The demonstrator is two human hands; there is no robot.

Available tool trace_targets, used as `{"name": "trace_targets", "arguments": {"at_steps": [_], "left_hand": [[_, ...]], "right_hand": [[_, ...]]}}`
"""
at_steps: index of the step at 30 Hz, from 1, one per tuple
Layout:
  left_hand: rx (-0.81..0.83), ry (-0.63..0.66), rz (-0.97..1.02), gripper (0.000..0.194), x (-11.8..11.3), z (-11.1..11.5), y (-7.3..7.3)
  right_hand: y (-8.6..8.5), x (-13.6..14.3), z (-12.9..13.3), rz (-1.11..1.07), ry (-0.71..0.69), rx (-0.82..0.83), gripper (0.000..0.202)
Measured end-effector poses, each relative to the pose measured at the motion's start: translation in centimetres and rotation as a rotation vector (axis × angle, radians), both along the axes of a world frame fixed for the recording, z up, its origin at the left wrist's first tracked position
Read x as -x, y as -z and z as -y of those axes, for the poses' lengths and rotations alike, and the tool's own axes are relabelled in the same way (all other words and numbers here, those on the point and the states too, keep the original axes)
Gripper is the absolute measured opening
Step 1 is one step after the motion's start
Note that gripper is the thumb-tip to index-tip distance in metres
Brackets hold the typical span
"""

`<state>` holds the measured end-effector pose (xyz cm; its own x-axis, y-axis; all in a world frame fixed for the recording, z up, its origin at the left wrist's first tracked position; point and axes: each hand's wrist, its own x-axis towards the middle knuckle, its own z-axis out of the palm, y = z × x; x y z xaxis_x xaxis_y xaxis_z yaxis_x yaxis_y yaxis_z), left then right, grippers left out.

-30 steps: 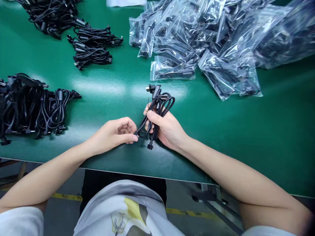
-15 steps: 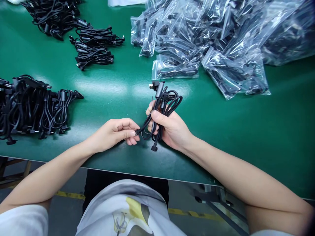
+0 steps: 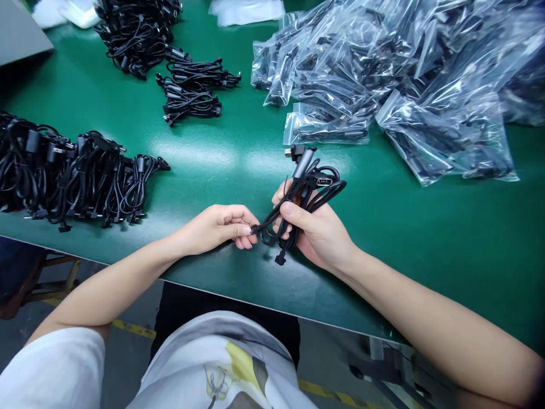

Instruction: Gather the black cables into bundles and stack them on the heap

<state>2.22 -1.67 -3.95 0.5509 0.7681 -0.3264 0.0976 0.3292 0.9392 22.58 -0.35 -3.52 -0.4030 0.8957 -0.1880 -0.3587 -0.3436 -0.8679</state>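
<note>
The left hand point(image 3: 232, 228) has its thumb and forefinger together on a small black plug point(image 3: 254, 230), with the other fingers curled in. The plug's lead runs across to a coiled black cable bundle point(image 3: 301, 196), clamped around its middle by the fingers of the right hand point(image 3: 321, 230). The bundle is held over the green worktop point(image 3: 426, 238), close to its near edge and between the 2 forearms. A grey cylinder point(image 3: 303, 163) slants out above the fist, and a black connector point(image 3: 280, 260) points down below it (any lettering is too small to read).

The step in hand looks like handling 1 cable end while the coil is kept gathered. The next move seems to call for a firm right grip, so that the loops do not spring apart, and only a light pull from the left.

Farther out, a row of similar bundles point(image 3: 80, 176) lies leftward along the near edge. Beyond it are a smaller group of bundles point(image 3: 193, 85) and a dark cable heap point(image 3: 136, 37). Toward the far right, clear plastic bags point(image 3: 361, 57) are piled up, with dark cables inside; whether they are sealed, I cannot tell. Pale flat plastic point(image 3: 247, 11) lies toward the far side, its contents unclear.
</note>
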Motion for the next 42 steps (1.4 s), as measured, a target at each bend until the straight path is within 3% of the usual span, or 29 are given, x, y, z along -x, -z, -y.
{"name": "trace_targets", "arguments": {"at_steps": [6,9,11,12,15,17,20,22,24,28,30,32,37,42], "left_hand": [[-0.014,-0.004,-0.044,0.007,-0.5,0.2,0.3],[-0.144,0.051,-0.191,0.005,-0.5,1.0,-0.4],[-0.386,0.068,-0.417,0.008,0.5,1.4,-1.1],[-0.524,0.006,-0.57,0.01,1.4,1.7,-1.4],[-0.824,-0.404,-1.136,0.022,5.5,2.5,-2.1],[-0.803,-0.536,-1.499,0.035,8.6,2.5,-2.1],[-0.721,-0.472,-1.628,0.027,11.5,1.9,-1.8],[-0.751,-0.476,-1.582,0.021,11.8,1.6,-1.8],[-0.762,-0.557,-1.441,0.021,10.9,1.6,-2.2],[-0.542,-0.681,-0.722,0.024,7.7,1.7,-3.2],[-0.367,-0.628,-0.346,0.024,5.8,1.5,-3.2],[-0.237,-0.54,-0.112,0.023,3.7,1.2,-2.8],[-0.138,-0.404,0.075,0.026,-0.7,0.2,-1.1],[-0.174,-0.417,0.103,0.036,-0.8,-0.6,0.1]], "right_hand": [[0.1,-0.3,-0.2,0.014,0.013,0.08,0.038],[0.6,-0.6,-0.5,0.095,0.046,0.14,0.037],[1.0,-0.7,-1.0,0.108,0.042,0.187,0.036],[1.2,-0.7,-1.3,0.099,0.019,0.22,0.035],[1.5,-0.5,-1.7,0.042,-0.02,0.265,0.033],[1.5,-0.4,-1.6,0.033,-0.013,0.234,0.03],[1.5,0.0,-1.3,0.084,-0.032,0.181,0.027],[1.4,0.1,-1.1,0.12,-0.043,0.163,0.026],[1.4,0.1,-0.9,0.133,-0.04,0.158,0.024],[1.6,0.0,-0.6,0.08,-0.048,0.147,0.022],[1.7,0.0,-0.4,0.056,-0.037,0.126,0.021],[1.7,0.2,-0.3,0.044,-0.017,0.099,0.024],[1.9,0.5,0.1,-0.014,-0.073,0.007,0.037],[2.1,0.4,0.5,0.088,-0.052,0.025,0.042]]}}
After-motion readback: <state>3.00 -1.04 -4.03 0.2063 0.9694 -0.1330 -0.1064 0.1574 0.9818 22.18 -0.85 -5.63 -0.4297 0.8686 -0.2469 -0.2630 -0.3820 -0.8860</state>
